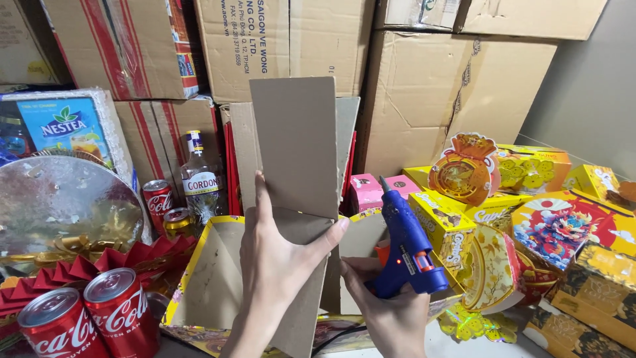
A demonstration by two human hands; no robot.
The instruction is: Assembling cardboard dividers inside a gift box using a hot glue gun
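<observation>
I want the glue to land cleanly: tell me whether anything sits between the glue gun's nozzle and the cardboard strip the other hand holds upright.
Nothing visible does. The right hand grips the blue glue gun, nozzle up and left toward the grey cardboard strip, which the left hand steadies. The gap between shows only the box's cardboard wall behind.

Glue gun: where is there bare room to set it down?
Only a small pale patch of table under the right hand, between the open yellow-rimmed box and the gold-patterned boxes. The left side is crowded with red cans; cartons wall the back.
</observation>
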